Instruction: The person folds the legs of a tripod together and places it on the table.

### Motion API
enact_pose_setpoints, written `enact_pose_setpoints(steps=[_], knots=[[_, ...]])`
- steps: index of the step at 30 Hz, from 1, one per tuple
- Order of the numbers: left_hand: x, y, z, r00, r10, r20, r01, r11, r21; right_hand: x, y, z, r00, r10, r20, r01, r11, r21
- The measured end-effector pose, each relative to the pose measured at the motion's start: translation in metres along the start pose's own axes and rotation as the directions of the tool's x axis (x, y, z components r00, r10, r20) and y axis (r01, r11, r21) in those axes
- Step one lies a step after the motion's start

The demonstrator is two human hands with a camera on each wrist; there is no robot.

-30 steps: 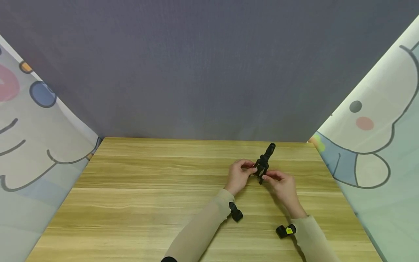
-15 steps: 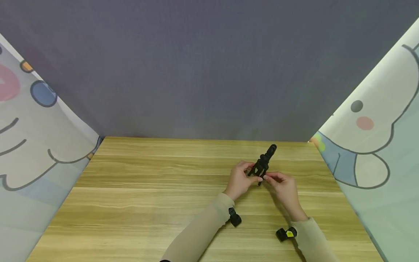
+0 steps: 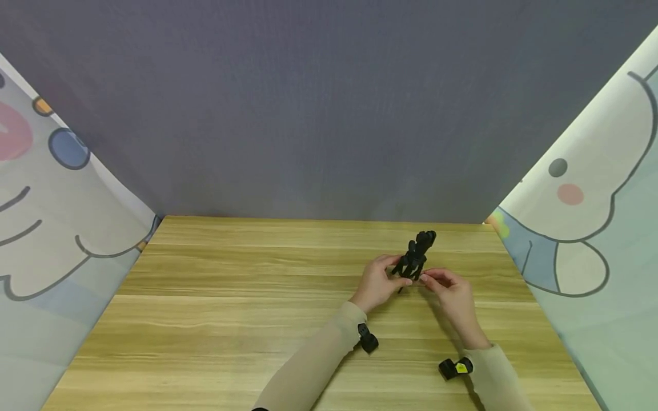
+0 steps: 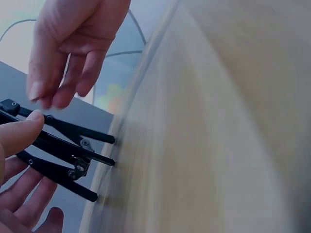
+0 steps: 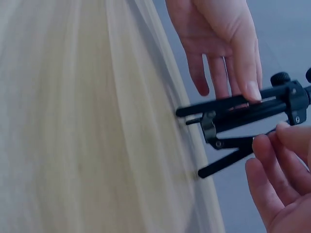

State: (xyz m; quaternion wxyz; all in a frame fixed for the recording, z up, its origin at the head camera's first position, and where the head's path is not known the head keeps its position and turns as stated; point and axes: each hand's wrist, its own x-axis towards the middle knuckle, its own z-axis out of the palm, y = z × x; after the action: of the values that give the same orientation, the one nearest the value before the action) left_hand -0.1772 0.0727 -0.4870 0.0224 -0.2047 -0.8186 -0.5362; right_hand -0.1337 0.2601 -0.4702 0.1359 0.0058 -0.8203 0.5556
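Note:
A small black tripod point(image 3: 413, 258) stands tilted between both hands at the right rear of the table, its lower legs spread apart. My left hand point(image 3: 375, 283) holds it from the left. In the right wrist view, the left thumb presses along one tripod leg point(image 5: 214, 105), while the other fingers are behind. My right hand point(image 3: 454, 294) is at the opposite side, thumb and index finger pinching near another leg point(image 5: 226, 163). Seen from the left wrist, the legs point toward the wooden table point(image 4: 194, 145), with their tips close to its surface.
The table point(image 3: 231, 319) has pale wood grain. Behind its far edge rises a dark grey panel point(image 3: 319, 114). Cartoon-printed sheets point(image 3: 565, 228) flank both sides. Each wrist wears a small black camera, such as the left one point(image 3: 368, 339).
The tripod has turned and tipped more upright, and its legs have spread apart. The left thumb has slid lower along it. My right hand has shifted slightly to the right.

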Motion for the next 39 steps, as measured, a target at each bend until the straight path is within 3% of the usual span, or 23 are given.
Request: enact_pose_setpoints(steps=[6,13,17,22,24,27,31,39], knots=[[0.003,0.0,-0.008,0.995,-0.059,0.086,0.061,0.998,-0.01,0.002,0.005,-0.002,0.999,-0.004,-0.054,0.002,0.999,-0.032],[0.004,-0.002,-0.011,0.984,-0.123,0.129,0.128,0.991,-0.027,0.003,0.012,0.004,0.996,0.09,-0.015,-0.091,0.995,-0.046],[0.004,-0.003,-0.01,0.981,-0.146,0.132,0.15,0.988,-0.022,0.005,0.012,0.008,0.997,0.078,-0.027,-0.08,0.993,-0.087],[0.005,-0.004,-0.01,0.979,-0.16,0.122,0.164,0.986,-0.023,0.006,0.007,0.01,0.997,0.075,-0.021,-0.076,0.995,-0.064],[0.006,-0.005,-0.01,0.979,-0.162,0.123,0.166,0.986,-0.027,0.004,-0.006,0.01,0.997,0.077,-0.01,-0.078,0.995,-0.066],[0.006,-0.006,-0.01,0.978,-0.165,0.127,0.169,0.985,-0.024,0.004,-0.007,0.011,0.997,0.082,-0.001,-0.082,0.994,-0.072],[0.006,-0.006,-0.011,0.977,-0.165,0.133,0.169,0.985,-0.022,0.008,0.005,0.011,0.995,0.096,-0.003,-0.096,0.991,-0.092],[0.006,-0.005,-0.012,0.978,-0.16,0.135,0.163,0.987,-0.009,0.012,0.007,0.009,0.997,0.072,0.025,-0.068,0.988,-0.141]])
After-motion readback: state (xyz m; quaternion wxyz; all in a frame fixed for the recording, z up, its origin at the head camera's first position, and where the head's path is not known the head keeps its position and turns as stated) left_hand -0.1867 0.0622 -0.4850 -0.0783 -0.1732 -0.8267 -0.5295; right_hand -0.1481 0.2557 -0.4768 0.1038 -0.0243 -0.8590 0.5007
